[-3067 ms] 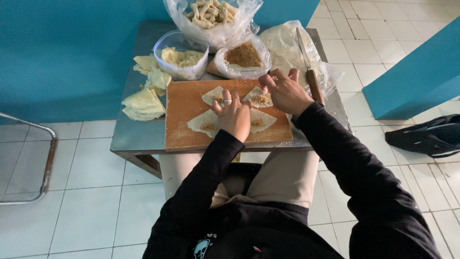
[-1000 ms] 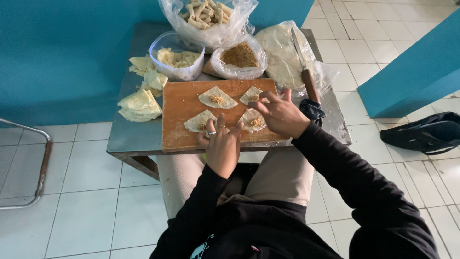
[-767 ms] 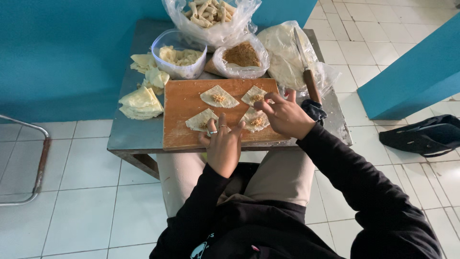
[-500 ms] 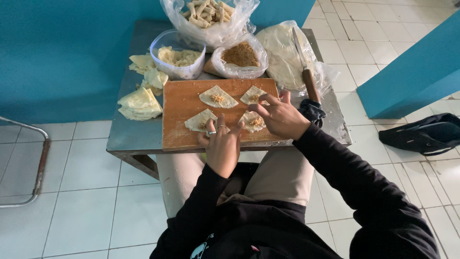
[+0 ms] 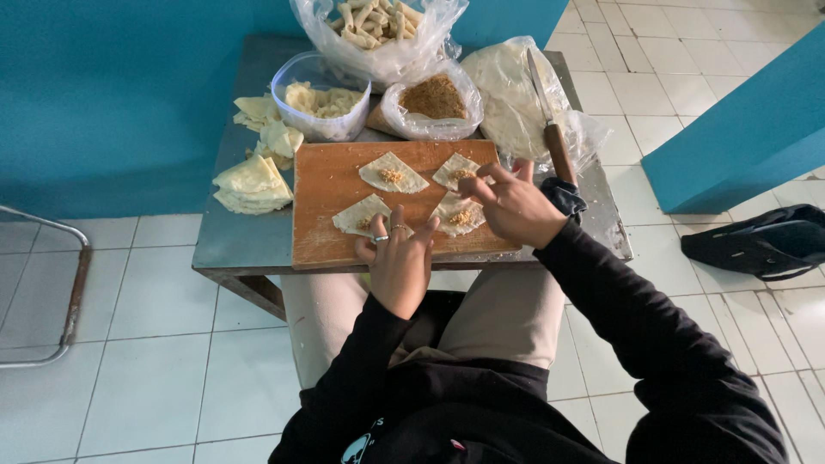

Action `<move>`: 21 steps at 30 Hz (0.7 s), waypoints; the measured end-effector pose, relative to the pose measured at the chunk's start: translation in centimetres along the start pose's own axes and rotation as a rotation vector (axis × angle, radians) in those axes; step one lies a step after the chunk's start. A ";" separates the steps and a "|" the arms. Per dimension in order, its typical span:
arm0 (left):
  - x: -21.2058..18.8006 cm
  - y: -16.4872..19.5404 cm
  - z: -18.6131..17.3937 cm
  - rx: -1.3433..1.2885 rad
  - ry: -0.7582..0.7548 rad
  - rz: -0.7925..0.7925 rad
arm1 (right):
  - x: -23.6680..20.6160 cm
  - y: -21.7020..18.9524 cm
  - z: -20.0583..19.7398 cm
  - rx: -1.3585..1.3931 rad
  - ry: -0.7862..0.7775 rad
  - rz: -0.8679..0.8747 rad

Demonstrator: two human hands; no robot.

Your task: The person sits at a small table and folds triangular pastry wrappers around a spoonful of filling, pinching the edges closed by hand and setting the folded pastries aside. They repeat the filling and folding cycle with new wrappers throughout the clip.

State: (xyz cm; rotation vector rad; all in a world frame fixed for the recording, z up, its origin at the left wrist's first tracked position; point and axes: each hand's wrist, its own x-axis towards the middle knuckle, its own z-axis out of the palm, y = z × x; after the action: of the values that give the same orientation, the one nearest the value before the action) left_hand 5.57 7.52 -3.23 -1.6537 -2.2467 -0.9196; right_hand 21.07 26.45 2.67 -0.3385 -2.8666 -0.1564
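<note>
A wooden cutting board (image 5: 322, 198) lies on a small metal table (image 5: 241, 245) and carries several triangular pastry wrappers, each with a dab of brown filling. My left hand (image 5: 397, 262) rests at the board's near edge, fingertips on the near-left wrapper (image 5: 359, 215). My right hand (image 5: 514, 204) hovers over the right side of the board, fingers touching the near-right wrapper (image 5: 460, 215) and close to the far-right wrapper (image 5: 454, 169). The far-left wrapper (image 5: 391, 174) lies untouched.
Behind the board are a plastic tub of pale pieces (image 5: 320, 105), a bag of brown filling (image 5: 434, 99), a bag of rolled pastries (image 5: 378, 21) and a bag of wrappers with a knife (image 5: 550, 129) on it. Cut wrapper stacks (image 5: 249, 180) lie left. A dark bag (image 5: 760, 245) lies on the floor.
Three seconds ago both hands worked higher on the board; since then they have drawn toward its near edge. Over the last second they have barely moved.
</note>
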 end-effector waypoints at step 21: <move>-2.3 1.0 -2.8 -0.172 0.106 -0.079 | 11.8 -0.6 -1.3 -0.160 0.108 -0.043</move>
State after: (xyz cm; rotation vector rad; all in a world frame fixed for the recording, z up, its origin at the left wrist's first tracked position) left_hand 6.73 4.18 -1.82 -1.5515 -2.2304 -1.2216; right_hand 10.09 28.23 6.94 -0.2896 -2.7614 -0.4008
